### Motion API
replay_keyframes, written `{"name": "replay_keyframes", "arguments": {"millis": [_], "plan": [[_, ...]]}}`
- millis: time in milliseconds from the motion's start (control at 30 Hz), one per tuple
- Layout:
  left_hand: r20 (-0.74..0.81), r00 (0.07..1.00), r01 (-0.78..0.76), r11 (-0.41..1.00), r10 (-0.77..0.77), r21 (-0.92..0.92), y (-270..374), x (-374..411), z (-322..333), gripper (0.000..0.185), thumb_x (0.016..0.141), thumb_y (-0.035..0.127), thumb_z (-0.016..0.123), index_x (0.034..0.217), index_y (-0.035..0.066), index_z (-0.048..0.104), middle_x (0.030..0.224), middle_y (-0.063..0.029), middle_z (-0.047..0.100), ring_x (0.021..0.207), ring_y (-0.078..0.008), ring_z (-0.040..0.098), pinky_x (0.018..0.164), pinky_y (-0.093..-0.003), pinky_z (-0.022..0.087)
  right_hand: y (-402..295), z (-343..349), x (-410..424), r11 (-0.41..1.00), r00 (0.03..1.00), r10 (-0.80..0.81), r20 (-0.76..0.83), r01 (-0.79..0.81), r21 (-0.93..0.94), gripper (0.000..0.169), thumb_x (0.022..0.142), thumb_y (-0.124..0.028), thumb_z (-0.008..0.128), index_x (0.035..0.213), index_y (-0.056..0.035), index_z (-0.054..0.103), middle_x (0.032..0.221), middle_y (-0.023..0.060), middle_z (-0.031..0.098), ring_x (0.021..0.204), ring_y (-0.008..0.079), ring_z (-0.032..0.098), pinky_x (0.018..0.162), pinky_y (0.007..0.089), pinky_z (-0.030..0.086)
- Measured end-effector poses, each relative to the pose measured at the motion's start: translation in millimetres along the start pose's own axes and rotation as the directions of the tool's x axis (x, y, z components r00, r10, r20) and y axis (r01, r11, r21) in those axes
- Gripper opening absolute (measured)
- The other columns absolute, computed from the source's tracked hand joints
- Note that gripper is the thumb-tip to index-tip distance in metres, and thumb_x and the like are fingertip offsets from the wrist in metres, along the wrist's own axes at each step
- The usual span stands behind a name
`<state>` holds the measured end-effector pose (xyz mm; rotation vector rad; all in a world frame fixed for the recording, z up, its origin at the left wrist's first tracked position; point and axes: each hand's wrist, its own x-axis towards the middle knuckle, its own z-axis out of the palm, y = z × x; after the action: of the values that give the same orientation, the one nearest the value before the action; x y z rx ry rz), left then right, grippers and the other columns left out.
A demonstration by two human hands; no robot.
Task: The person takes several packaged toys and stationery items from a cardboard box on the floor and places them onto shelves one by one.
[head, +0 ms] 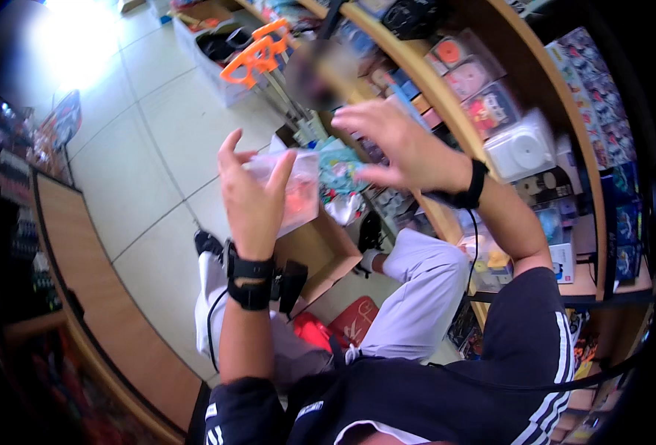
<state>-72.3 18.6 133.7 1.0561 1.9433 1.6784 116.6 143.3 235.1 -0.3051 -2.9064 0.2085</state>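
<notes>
My left hand is raised at the centre, its thumb and fingers around a clear plastic box with something orange-pink inside. The hand's back hides part of the box. To the right, my right hand hovers near the shelf, fingers spread and slightly blurred, with nothing seen in it. An open cardboard box stands below the clear box, between my legs. Black straps with cables sit on both wrists.
Wooden shelves packed with boxed goods run along the right, including a white round item in clear packaging. Orange-handled tools stand beyond my hands, by a white bin. A wooden-topped counter curves along the left.
</notes>
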Motion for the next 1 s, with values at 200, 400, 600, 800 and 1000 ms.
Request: {"name": "replay_keyframes", "arguments": {"millis": [200, 400, 600, 800, 1000], "plan": [[0.125, 0.952, 0.302, 0.928, -0.280, -0.218, -6, 2, -5, 0.075, 0.076, 0.033, 0.079, 0.129, -0.007, 0.043, 0.099, -0.0194, 0.060, 0.092, -0.0232, 0.060, 0.080, -0.0335, 0.049, -48, 47, 4, 0.996, 0.997, -0.052, 0.062, 0.047, 0.074, 0.110, 0.056, -0.029, 0.088, 0.146, -0.0043, 0.029, 0.144, 0.0205, 0.036, 0.131, 0.0391, 0.038, 0.109, 0.0487, 0.033], [0.136, 0.935, 0.352, 0.905, -0.327, -0.239, -11, 4, 4, 0.072, 0.079, 0.033, 0.076, 0.129, -0.006, 0.042, 0.092, -0.0149, 0.061, 0.075, -0.0190, 0.061, 0.068, -0.0303, 0.050, -62, 62, 13, 0.999, 1.000, 0.025, 0.015, -0.025, 0.048, 0.118, 0.052, -0.031, 0.090, 0.146, -0.0006, 0.025, 0.142, 0.0220, 0.036, 0.130, 0.0417, 0.037, 0.109, 0.0497, 0.032], [0.199, 0.932, 0.357, 0.865, -0.303, -0.352, -11, 5, 9, 0.063, 0.090, 0.035, 0.066, 0.133, -0.002, 0.039, 0.100, -0.0127, 0.058, 0.080, -0.0164, 0.059, 0.066, -0.0281, 0.049, -53, 65, 18, 0.997, 0.997, 0.068, -0.030, -0.067, 0.028, 0.113, 0.059, -0.034, 0.081, 0.149, -0.0025, 0.020, 0.124, 0.0292, 0.046, 0.113, 0.0416, 0.048, 0.101, 0.0482, 0.038], [0.218, 0.938, 0.338, 0.848, -0.269, -0.408, 6, 6, 1, 0.057, 0.098, 0.042, 0.046, 0.138, 0.003, 0.036, 0.122, -0.0138, 0.049, 0.095, -0.0206, 0.061, 0.080, -0.0309, 0.048, 2, 23, 13, 0.895, 0.924, 0.371, 0.093, -0.383, 0.230, 0.119, 0.063, -0.039, 0.083, 0.151, -0.0015, 0.012, 0.120, 0.0251, 0.046, 0.104, 0.0328, 0.053, 0.094, 0.0390, 0.045], [0.151, 0.963, 0.264, 0.885, -0.222, -0.383, 2, 4, -3, 0.047, 0.100, 0.034, 0.048, 0.132, 0.000, 0.043, 0.116, -0.0139, 0.055, 0.093, -0.0170, 0.058, 0.078, -0.0298, 0.049, 91, -30, -1, 0.826, 0.845, 0.508, -0.170, -0.421, 0.376, 0.124, 0.065, -0.042, 0.085, 0.150, 0.0041, 0.009, 0.120, 0.0235, 0.053, 0.110, 0.0293, 0.056, 0.096, 0.0355, 0.044]]}}
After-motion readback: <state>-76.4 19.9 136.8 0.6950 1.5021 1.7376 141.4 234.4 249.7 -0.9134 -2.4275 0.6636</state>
